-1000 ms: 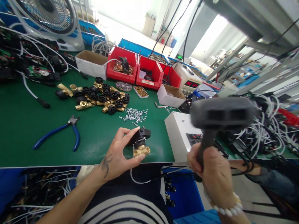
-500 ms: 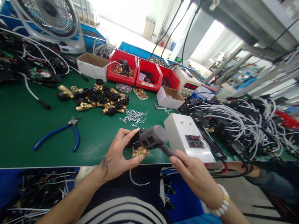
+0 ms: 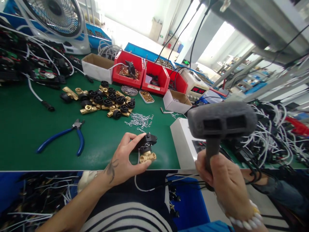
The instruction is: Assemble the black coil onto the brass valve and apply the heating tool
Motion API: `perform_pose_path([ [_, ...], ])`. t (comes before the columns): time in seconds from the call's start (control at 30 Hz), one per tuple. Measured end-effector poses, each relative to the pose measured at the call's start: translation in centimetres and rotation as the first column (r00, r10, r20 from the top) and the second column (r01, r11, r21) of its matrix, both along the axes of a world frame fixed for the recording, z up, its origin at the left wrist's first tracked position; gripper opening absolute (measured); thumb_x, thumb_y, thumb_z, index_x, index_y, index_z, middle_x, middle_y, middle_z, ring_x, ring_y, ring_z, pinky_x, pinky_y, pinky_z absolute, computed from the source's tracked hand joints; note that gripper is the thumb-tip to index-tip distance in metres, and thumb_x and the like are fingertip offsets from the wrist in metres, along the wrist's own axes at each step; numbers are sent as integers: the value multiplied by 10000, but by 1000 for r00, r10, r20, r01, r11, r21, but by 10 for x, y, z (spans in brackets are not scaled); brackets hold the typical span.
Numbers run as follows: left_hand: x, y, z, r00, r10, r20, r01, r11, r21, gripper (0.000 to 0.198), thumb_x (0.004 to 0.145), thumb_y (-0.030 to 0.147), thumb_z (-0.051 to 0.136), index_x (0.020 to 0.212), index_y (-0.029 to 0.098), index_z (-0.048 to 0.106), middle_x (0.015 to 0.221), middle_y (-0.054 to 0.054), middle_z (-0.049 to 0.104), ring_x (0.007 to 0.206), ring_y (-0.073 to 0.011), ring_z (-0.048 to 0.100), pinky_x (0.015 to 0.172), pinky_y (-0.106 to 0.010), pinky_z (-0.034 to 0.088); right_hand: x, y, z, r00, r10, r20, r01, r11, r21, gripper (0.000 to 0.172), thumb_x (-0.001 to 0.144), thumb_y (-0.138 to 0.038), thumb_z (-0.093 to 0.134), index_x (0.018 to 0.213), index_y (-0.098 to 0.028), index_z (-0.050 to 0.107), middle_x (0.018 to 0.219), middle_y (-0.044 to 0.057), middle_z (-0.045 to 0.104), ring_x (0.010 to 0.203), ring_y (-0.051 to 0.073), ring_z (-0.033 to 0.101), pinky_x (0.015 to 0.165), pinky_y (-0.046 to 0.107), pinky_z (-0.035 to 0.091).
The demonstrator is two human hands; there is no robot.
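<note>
My left hand (image 3: 129,158) grips a motorized valve, thumb low against its brass body (image 3: 147,157) and fingers over its black housing (image 3: 149,139). The valve rests at the front edge of the green bench, and its white cable hangs over that edge. A small wire clip shows where housing and brass meet. My right hand (image 3: 219,170) is closed round the handle of a dark grey mallet (image 3: 222,120), raised well to the right of the valve with its head up. Several loose wire clips (image 3: 139,120) lie just beyond the valve.
Blue-handled cutters (image 3: 78,129) lie at left, below a cluster of brass valve bodies (image 3: 88,109). Red bins (image 3: 155,79) line the back. A grey switch box (image 3: 181,141) stands right of the valve, partly behind the mallet. Cabled units crowd the right; another person's sleeve (image 3: 277,190) shows there.
My right hand has lifted the mallet off the valve, moving it up and to the right. The valve's black top is now uncovered. My left hand keeps its hold in nearly the same place.
</note>
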State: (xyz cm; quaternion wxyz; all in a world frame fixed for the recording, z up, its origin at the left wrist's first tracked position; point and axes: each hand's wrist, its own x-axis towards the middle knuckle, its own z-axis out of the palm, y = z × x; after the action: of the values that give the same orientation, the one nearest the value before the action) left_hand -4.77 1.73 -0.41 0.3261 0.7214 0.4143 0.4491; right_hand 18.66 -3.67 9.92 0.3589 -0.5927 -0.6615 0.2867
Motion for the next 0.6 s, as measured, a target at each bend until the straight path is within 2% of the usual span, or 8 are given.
perform_pose_path([
  [0.03, 0, 0, 0, 1000, -4, 1, 4, 1000, -3, 648, 810, 342, 718, 1403, 196, 502, 1162, -85, 494, 1059, -220, 548, 971, -440, 540, -1, 1, -1, 1000, 7, 8, -7, 1000, -20, 564, 995, -662, 331, 650, -224, 416, 507, -54, 333, 426, 99, 275, 389, 245, 209],
  [0.17, -1, -1, -2, 1000, -6, 26, 5, 999, 33, 641, 817, 326, 724, 1407, 224, 498, 1142, -69, 496, 1058, -207, 540, 954, -407, 543, -1, 4, -6, 951, 172, 255, -114, 967, -228, 566, 958, -667, 433, 620, -217, 383, 513, -46, 362, 464, 104, 314, 448, 253, 215],
  [0.2, 0, -1, -3, 1000, -8, 28, 7, 999, 35, 643, 818, 326, 724, 1412, 232, 494, 1148, -66, 495, 1059, -206, 540, 959, -407, 542, 0, 3, -6, 951, 167, 259, -107, 967, -229, 563, 966, -660, 423, 623, -215, 383, 523, -45, 364, 472, 104, 315, 457, 256, 217],
  [0.33, 2, -1, -7, 1000, 14, 10, -14, 1000, 28, 659, 818, 346, 720, 1424, 252, 480, 1184, -63, 485, 1079, -212, 547, 994, -438, 534, 5, -1, -5, 992, 32, 123, -20, 995, -94, 544, 996, -650, 341, 678, -217, 426, 552, -47, 363, 482, 109, 317, 468, 260, 249],
  [0.5, 1, -2, -5, 998, 38, 41, -40, 998, 43, 629, 829, 344, 712, 1402, 304, 458, 1200, -39, 501, 1096, -208, 570, 919, -377, 582, 0, 5, -15, 951, 157, 265, -91, 965, -247, 491, 978, -571, 441, 655, -202, 453, 553, -39, 404, 517, 114, 360, 497, 260, 256],
  [0.6, -3, -9, -9, 994, 31, 108, -28, 999, -30, 511, 826, 371, 730, 1269, 307, 482, 1221, -19, 515, 1065, -214, 602, 899, -387, 599, -11, 4, -17, 992, 81, 100, -59, 976, -209, 435, 925, -592, 562, 773, -186, 592, 588, -50, 429, 546, 108, 387, 499, 237, 310],
])
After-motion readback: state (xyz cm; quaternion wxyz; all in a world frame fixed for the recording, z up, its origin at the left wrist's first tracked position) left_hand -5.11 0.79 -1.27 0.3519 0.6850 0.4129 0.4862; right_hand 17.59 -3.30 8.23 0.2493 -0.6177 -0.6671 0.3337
